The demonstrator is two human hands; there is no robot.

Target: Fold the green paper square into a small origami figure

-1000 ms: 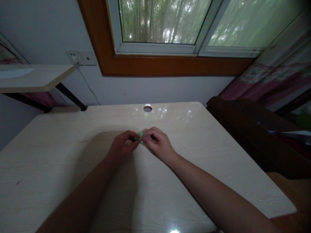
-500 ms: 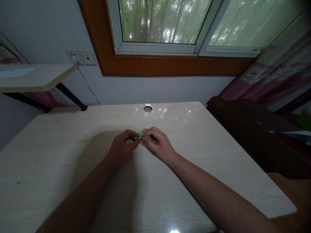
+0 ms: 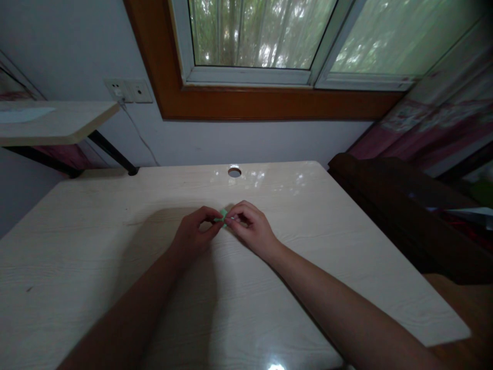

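Note:
Between my fingertips is a small light-green piece (image 3: 223, 212), perhaps folded paper; its exact kind is too small to make out. My left hand (image 3: 196, 229) pinches its left side between thumb and fingers. From the right, my right hand (image 3: 252, 226) pinches the same piece, and its fingers cover much of it. Both hands are close together over the pale wood-grain desk (image 3: 292, 288), near its far middle.
A round cable hole (image 3: 234, 172) lies near the desk's far edge. At the back left, a raised shelf (image 3: 57, 128) stands on black legs. Behind are a wall socket (image 3: 129, 91) with a white cord and a window (image 3: 262, 36). Dark wooden furniture (image 3: 385, 216) borders the right side.
Almost nothing differs. Both hands keep their pinch on the green piece in the same spot, with only a very slight shift of the fingers.

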